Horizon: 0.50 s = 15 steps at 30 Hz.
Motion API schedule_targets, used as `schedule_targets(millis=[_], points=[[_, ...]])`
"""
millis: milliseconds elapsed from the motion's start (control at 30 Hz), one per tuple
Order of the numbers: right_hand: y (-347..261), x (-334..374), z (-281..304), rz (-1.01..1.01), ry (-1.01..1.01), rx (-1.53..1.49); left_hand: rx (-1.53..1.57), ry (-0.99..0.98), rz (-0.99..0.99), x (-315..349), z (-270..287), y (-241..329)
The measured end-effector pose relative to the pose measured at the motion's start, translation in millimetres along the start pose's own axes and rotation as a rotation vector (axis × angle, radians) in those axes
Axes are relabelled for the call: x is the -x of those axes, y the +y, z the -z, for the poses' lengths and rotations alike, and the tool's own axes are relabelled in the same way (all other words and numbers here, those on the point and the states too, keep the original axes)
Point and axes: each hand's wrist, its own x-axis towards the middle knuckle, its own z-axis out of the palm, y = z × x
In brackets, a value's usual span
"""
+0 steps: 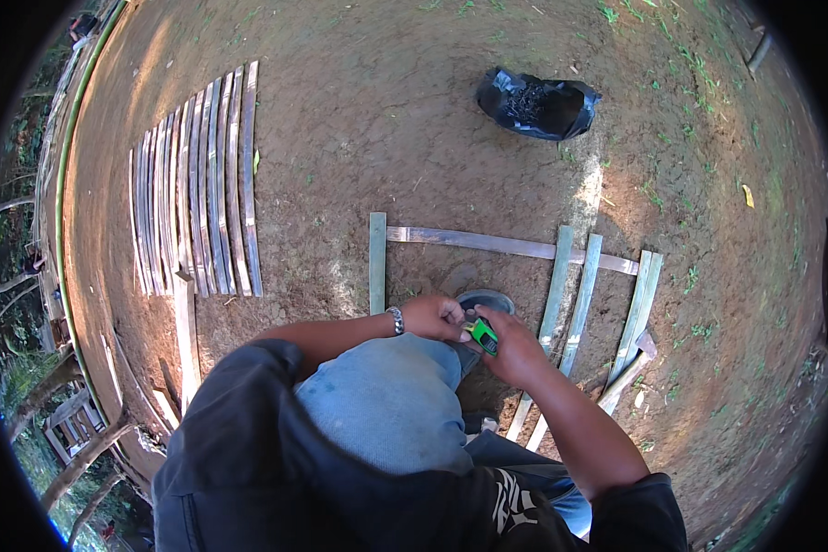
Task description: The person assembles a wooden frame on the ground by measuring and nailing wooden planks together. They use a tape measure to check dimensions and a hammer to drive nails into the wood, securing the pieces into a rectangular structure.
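Tape measure (485,338), one, green, just right of the denim-clad knee (385,391) | slats (198,189) in a row, over ten, exact count unclear | green strips (377,262), five | left hand (431,316): fingers pinched narrow, cannot tell on what | crosswise strip (488,243), one | right hand (513,350): curled around tape measure | black bag (569,115), one | wooden-handled tool (624,379), one

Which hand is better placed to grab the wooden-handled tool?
Probably the right hand: nearer the wooden-handled tool, though holding the green tape measure. The left hand is farther.
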Motion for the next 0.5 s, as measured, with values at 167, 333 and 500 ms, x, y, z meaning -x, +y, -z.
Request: schedule_targets(millis=[167,333,500], points=[[27.6,18.2,35.6,-0.125,-0.075,0.166,0.242,0.297,-0.2,30.8,46.9,-34.0],[61.5,26.7,97.0,-0.515,-0.035,0.155,0.134,0.801,-0.114,41.5,122.3,-66.1],[138.8,45.3,128.8,-0.388,0.069,0.416,-0.181,1.037,0.027,38.1,137.8,-40.6]])
